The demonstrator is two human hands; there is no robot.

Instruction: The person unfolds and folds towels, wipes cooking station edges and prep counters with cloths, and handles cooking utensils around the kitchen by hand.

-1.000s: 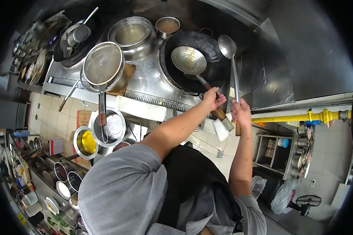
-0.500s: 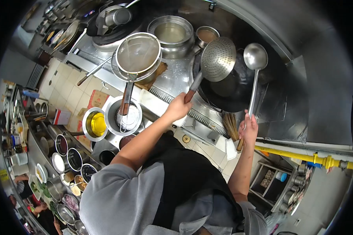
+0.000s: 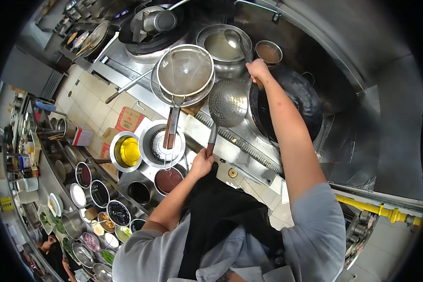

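My left hand [image 3: 201,164] is closed around the wooden handle of a perforated skimmer [image 3: 227,103]. The skimmer's round head hangs over the steel counter, left of the dark wok [image 3: 301,96]. With my right arm stretched forward, my right hand [image 3: 259,72] grips a ladle [image 3: 240,42]. Its bowl is over or in the cloudy liquid of a wide metal pot [image 3: 201,39]; I cannot tell how deep it reaches. My right forearm covers part of the wok.
A round mesh strainer [image 3: 185,70] rests on a wire one beside the counter edge. Nearer stand a pot of yellow oil [image 3: 127,151] and a pot of dark red liquid [image 3: 168,180]. A small pot of brown liquid [image 3: 269,52] sits behind the wok. Ingredient containers line the left side.
My right hand has swung forward and left with the ladle, from the wok's right side to the wide pot. My left hand has drawn back, taking the skimmer away from above the wok.
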